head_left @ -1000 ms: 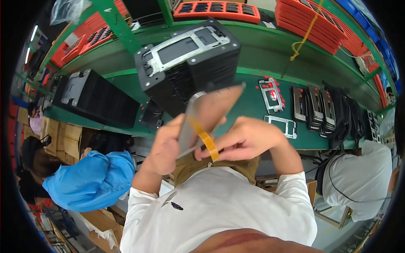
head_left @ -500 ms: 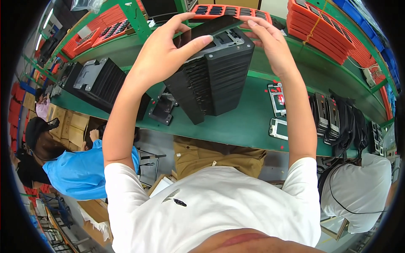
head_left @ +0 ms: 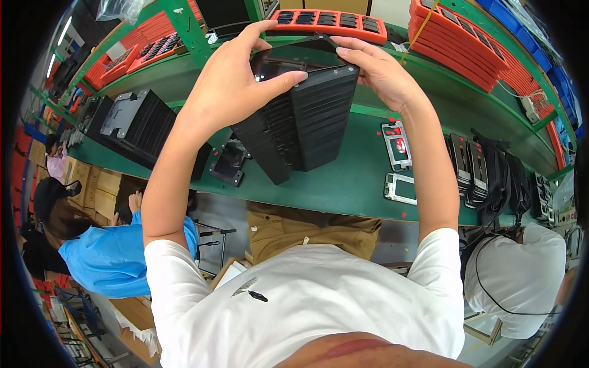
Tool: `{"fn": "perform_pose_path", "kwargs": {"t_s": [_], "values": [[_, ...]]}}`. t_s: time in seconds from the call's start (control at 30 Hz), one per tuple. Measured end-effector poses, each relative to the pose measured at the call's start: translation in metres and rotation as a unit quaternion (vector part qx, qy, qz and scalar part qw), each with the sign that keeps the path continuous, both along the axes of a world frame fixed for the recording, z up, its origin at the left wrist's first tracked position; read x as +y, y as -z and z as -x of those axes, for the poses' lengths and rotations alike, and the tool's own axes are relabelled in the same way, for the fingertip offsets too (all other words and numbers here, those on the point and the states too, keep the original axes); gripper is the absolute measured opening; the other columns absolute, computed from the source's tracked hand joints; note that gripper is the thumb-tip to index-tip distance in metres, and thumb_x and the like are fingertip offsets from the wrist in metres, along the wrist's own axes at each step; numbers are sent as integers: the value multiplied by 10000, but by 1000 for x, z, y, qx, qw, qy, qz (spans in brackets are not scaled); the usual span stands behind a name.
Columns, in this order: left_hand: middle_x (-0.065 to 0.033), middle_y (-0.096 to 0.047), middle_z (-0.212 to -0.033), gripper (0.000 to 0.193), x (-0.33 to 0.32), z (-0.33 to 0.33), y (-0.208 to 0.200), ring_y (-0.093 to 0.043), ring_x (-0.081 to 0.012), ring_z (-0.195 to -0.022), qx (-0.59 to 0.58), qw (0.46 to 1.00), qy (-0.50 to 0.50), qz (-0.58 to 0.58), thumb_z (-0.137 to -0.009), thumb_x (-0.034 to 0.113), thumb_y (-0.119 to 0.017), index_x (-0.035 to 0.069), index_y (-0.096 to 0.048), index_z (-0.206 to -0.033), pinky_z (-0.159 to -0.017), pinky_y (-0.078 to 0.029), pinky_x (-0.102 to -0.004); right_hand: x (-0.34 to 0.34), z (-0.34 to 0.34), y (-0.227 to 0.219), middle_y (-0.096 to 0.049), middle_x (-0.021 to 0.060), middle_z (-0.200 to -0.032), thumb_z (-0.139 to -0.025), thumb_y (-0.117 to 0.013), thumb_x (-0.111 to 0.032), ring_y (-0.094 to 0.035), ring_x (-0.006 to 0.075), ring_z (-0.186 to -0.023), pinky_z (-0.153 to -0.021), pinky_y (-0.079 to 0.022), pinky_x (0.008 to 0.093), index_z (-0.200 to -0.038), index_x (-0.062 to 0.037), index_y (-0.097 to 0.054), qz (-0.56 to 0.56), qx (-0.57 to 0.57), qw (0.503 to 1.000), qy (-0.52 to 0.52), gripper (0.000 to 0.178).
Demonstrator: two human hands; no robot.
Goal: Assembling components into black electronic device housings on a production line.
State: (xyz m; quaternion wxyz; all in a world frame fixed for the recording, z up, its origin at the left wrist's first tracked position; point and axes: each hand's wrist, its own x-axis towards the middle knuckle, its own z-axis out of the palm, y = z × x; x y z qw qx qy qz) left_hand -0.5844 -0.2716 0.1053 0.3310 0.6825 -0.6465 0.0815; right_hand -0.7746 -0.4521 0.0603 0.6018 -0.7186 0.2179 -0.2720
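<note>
In front of me a tall stack of black trays (head_left: 325, 116) stands on the green bench. A dark glossy flat panel (head_left: 307, 56) lies on its top tray, nearly level. My left hand (head_left: 224, 92) is curved round the panel's left end, its thumb at the near edge and its fingers at the far side. At the right end, my right hand (head_left: 383, 73) has thumb and fingers closed on the panel's corner; some of its fingertips are hidden. Left of the stack's foot lies a small black tray piece (head_left: 229, 162).
Another black tray stack (head_left: 147, 129) stands at left. Two silver frames (head_left: 396, 147) with red bits lie right, beside upright dark devices (head_left: 469, 168). Red trays (head_left: 328, 22) line the shelf behind. A person in blue (head_left: 110, 251) and one in white (head_left: 518, 276) sit nearby.
The panel has come down from a tilted position onto the top tray, covering the metal-edged opening seen before. Both hands have moved with it, and my right hand has lowered onto its corner.
</note>
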Motion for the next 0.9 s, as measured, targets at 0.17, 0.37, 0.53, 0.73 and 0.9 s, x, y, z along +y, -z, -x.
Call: {"fn": "perform_pose_path", "kwargs": {"t_s": [0.17, 0.37, 0.53, 0.73, 0.9], "values": [[-111, -687, -1114, 799, 0, 0, 2, -658, -209, -999, 26, 1000, -1, -5, -804, 380, -850, 109, -500, -1469, -850, -530, -331, 2, 0, -4, -660, -53, -1117, -1014, -633, -325, -560, 42, -957, -842, -428, 235, -1446, -120, -570, 28, 21, 999, 7, 483], [-103, -691, -1097, 784, 1, 1, 0, -660, -203, -982, 36, 999, -15, -9, -798, 360, -854, 109, -513, -1458, -852, -532, -328, 2, -2, -7, -651, -43, -1070, -1012, -637, -327, -531, 40, -899, -774, -405, 226, -1441, -102, -571, 75, 27, 997, 0, 489], [-96, -692, -1078, 766, 0, 1, 0, -659, -197, -973, 32, 999, -14, -9, -792, 345, -858, 102, -532, -1442, -845, -532, -323, 1, -5, -6, -656, -25, -1045, -1009, -640, -326, -533, 48, -890, -755, -401, 224, -1430, -76, -574, 105, 16, 994, 12, 495], [-117, -691, -1129, 799, 4, 2, -3, -661, -215, -1019, 58, 998, -2, -24, -791, 353, -859, 110, -511, -1468, -870, -528, -331, 6, -3, -11, -653, -9, -1066, -1005, -642, -310, -532, 57, -900, -758, -400, 228, -1420, -50, -573, 78, 33, 996, 8, 494], [-148, -676, -1219, 730, 16, -13, 4, -656, -240, -1099, 10, 999, 23, 42, -817, 343, -841, 100, -553, -1443, -921, -516, -343, 1, -7, -7, -643, 2, -1093, -1005, -636, -294, -531, 64, -946, -798, -407, 235, -1423, -60, -572, 95, 2, 995, -14, 483]]}}
